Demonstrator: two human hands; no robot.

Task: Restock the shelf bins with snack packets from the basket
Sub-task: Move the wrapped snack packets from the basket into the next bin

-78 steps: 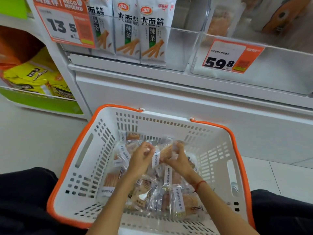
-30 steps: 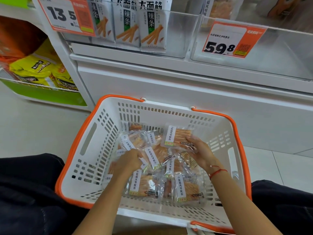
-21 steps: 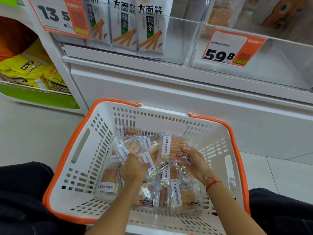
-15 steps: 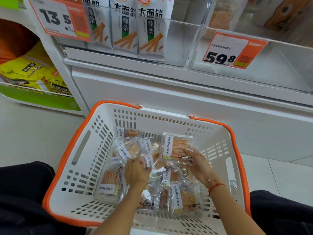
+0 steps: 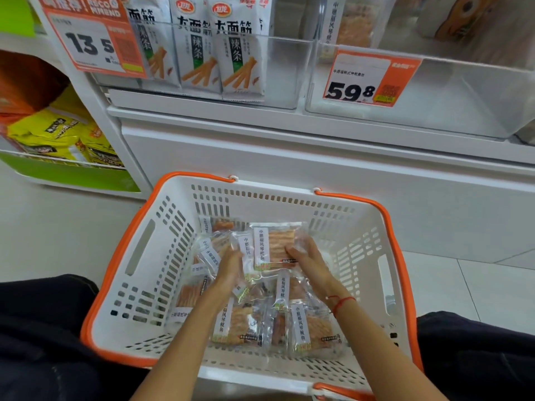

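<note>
Right hand (image 5: pixel 308 260) and left hand (image 5: pixel 231 266) grip snack packets (image 5: pixel 273 246) inside basket (image 5: pixel 139 285).

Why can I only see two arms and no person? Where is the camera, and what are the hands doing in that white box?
The camera sits on the person's head and looks down, so you see only their arms, like looking at your own. There is just this one view.

The white box with orange edges is a shopping basket on the floor. Inside lie clear snack packets with orange snacks and white labels.

The right hand, with a red string on its wrist, holds one packet raised above the pile. The left hand grips other packets beside it.

Above is a shop shelf with see-through bins. One bin holds tall white snack bags. The bin with the 59.8 price tag looks nearly empty in front, so the packets probably go there.
</note>
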